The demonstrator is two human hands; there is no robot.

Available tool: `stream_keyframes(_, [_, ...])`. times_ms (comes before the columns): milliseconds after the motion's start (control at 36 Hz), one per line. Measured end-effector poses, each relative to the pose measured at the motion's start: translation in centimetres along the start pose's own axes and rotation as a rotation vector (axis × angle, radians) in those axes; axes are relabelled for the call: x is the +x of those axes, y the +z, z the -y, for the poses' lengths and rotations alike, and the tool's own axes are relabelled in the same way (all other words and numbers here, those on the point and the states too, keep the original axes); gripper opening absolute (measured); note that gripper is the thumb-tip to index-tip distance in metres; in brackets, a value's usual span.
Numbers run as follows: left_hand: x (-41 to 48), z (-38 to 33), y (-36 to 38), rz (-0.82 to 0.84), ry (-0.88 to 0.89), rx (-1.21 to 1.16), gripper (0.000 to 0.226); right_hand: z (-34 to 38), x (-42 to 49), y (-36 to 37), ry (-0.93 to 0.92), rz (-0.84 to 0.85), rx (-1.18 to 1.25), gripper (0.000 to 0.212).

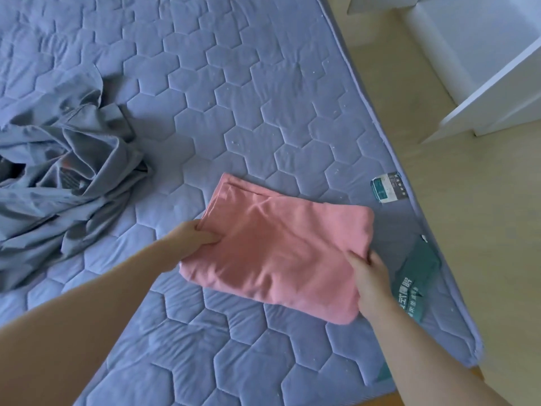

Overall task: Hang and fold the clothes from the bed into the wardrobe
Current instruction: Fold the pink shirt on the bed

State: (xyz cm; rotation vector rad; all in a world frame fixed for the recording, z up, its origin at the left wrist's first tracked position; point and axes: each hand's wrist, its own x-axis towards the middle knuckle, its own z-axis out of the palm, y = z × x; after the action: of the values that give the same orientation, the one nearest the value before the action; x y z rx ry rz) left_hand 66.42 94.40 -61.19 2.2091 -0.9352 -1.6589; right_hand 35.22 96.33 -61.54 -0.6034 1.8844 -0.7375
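The folded pink cotton garment (272,253) sits low and centre in the frame, a neat rectangle on the blue quilted mattress with hexagon stitching (234,112). The left hand (194,234) pinches its left edge, thumb on top, fingers tucked beneath. The right hand (370,272) grips the right edge, fingers curled round the fold.

This looks like the lift toward the wardrobe. To do it well, I'd say slide both hands further under, raise both sides together and keep the stack level, or the layers may slip open.

At the left of the frame, a crumpled grey-blue garment (64,177) lies in a heap, well apart, unfolded.

Upper right, a white cabinet with an open door (497,83) stands on the pale floor; what's inside I cannot tell.
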Motion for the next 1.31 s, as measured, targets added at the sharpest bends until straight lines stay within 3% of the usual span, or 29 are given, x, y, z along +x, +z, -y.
stream_keyframes(83, [0.3,0.6,-0.3,-0.155,0.082,0.072,0.016,0.1,0.3,-0.5,-0.016,0.010,0.034,0.006])
stream_keyframes(194, [1.3,1.6,0.1,-0.278,0.105,0.433,0.012,-1.7,1.0,-0.5,0.114,0.014,-0.074,0.017])
stream_keyframes(222, [1.8,1.7,0.4,-0.273,0.096,0.474,0.019,-2.2,1.2,-0.3,0.159,0.010,-0.069,0.025])
stream_keyframes(306, [2.7,1.9,1.6,-0.238,0.009,0.356,0.074,-3.6,1.7,0.2,0.286,-0.010,0.013,0.051])
stream_keyframes(361, [3.0,2.2,2.1,-0.213,-0.031,0.242,0.089,-4.5,1.9,0.5,0.348,0.003,0.034,0.065])
stream_keyframes(444, [3.0,2.2,2.2,-0.088,-0.038,0.238,0.076,-5.2,2.1,0.8,0.364,0.039,-0.020,0.075])
stream_keyframes(528, [2.1,1.6,2.0,0.039,-0.017,0.301,0.047,-5.2,1.9,0.6,0.389,0.096,-0.043,0.063])
stream_keyframes(722, [-0.5,0.0,2.2,0.116,0.029,0.237,0.011,-3.8,-0.9,-0.8,0.357,0.117,-0.042,0.056])
stream_keyframes(1083, [-11.1,-1.3,3.3,0.202,0.159,0.282,0.020,-4.7,-12.3,-7.9,0.284,-0.030,0.041,0.053])
stream_keyframes(1306, [-16.9,-5.1,7.0,0.231,0.299,0.313,0.009,-4.3,-17.9,-14.5,0.255,-0.167,0.198,0.043])
